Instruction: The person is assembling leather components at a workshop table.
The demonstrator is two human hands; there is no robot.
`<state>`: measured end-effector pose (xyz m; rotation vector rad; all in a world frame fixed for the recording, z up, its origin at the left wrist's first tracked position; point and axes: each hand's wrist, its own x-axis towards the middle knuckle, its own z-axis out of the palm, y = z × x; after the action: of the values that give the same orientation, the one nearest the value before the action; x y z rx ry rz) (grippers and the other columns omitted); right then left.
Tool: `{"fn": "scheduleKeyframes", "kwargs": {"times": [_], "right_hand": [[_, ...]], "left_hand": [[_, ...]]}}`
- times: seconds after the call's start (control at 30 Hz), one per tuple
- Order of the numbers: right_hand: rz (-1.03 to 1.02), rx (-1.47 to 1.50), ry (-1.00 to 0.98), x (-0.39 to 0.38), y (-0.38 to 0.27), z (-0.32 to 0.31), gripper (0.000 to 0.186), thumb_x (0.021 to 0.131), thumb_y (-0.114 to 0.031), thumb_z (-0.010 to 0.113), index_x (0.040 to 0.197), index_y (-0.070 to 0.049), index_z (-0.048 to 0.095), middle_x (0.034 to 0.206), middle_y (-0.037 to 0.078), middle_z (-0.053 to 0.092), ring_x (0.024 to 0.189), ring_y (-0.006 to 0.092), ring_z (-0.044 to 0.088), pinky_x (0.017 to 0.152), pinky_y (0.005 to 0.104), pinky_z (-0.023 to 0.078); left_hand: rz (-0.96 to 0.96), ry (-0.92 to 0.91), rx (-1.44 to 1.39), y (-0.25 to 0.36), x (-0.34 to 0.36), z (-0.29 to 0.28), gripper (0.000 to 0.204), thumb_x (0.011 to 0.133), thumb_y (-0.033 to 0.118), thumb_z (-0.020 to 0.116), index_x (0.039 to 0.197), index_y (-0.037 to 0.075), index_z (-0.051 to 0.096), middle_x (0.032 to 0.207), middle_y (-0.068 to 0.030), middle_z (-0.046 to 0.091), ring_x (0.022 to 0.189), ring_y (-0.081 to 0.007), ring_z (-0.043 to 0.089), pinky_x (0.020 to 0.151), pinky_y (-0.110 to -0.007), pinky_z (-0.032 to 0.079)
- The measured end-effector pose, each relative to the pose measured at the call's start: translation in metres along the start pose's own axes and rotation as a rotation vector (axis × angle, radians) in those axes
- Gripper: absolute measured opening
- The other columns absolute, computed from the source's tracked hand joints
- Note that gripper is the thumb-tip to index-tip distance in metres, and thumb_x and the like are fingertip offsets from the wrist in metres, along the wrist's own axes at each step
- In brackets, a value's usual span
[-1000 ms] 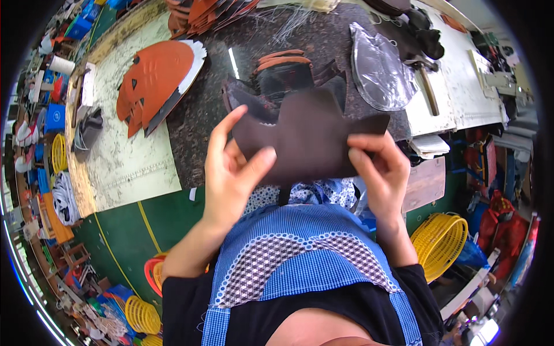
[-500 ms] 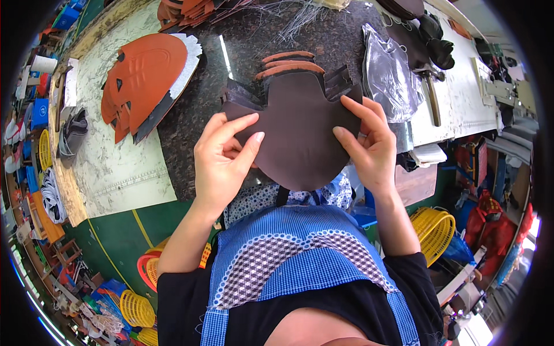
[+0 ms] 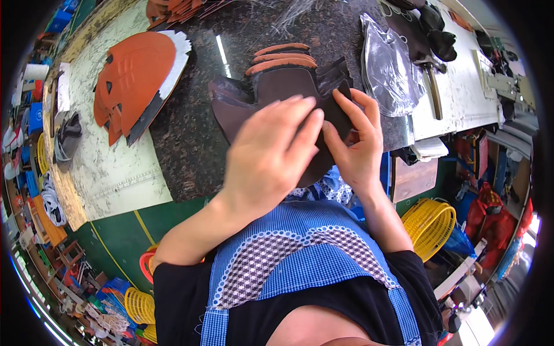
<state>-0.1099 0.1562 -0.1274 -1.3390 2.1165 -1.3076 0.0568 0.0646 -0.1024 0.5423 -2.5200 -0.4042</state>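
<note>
Handling one dark brown piece (image 3: pixel 285 85), two bare hands (image 3: pixel 268 153), one wooden-handled tool (image 3: pixel 434 92) rightward.

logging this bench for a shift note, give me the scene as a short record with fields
left hand: fingers extended over the dark brown piece; contact unclear
right hand: thumb and forefinger at that piece's right side
surface: dark speckled slab
beyond the piece: orange-brown edges
to the left: overlapping orange-brown cut pieces
to the right: shiny plastic, tool with a straight handle
lower right: yellow basket
</note>
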Motion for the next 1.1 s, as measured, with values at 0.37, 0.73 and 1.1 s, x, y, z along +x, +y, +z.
{"fn": "scheduleKeyframes", "kwargs": {"times": [0.37, 0.73, 1.1], "right_hand": [[-0.452, -0.509, -0.304, 0.011, -0.008, 0.014, 0.081, 0.089, -0.044, 0.064, 0.154, -0.002, 0.039, 0.159, 0.021, 0.037, 0.149, 0.035, 0.033, 0.123, 0.0471, 0.022], [-0.453, -0.639, -0.332, 0.007, -0.036, 0.012, 0.082, 0.085, -0.034, 0.072, 0.152, 0.0, 0.04, 0.159, 0.024, 0.034, 0.15, 0.0428, 0.027, 0.122, 0.0517, 0.021], [-0.282, 0.262, -0.215, 0.035, -0.071, -0.025, 0.045, 0.09, 0.0, 0.066, 0.134, 0.003, 0.056, 0.122, 0.014, 0.063, 0.1, 0.0178, 0.067, 0.083, 0.029, 0.054]], "left_hand": [[-0.054, -0.148, -0.051, -0.031, -0.015, 0.01, 0.073, 0.082, 0.04, 0.071, 0.146, 0.01, 0.053, 0.157, -0.0201, 0.041, 0.147, -0.0343, 0.038, 0.123, -0.051, 0.026], [-0.511, 0.223, 0.539, -0.176, 0.018, -0.043, 0.055, 0.077, 0.054, 0.081, 0.097, 0.007, 0.06, 0.096, -0.0115, 0.056, 0.093, -0.0309, 0.061, 0.08, -0.045, 0.052], [-0.372, 0.079, 0.592, -0.144, 0.012, -0.081, 0.022, 0.082, 0.023, 0.062, 0.072, 0.004, 0.067, 0.077, -0.011, 0.063, 0.075, -0.0309, 0.07, 0.063, -0.046, 0.057]]}}
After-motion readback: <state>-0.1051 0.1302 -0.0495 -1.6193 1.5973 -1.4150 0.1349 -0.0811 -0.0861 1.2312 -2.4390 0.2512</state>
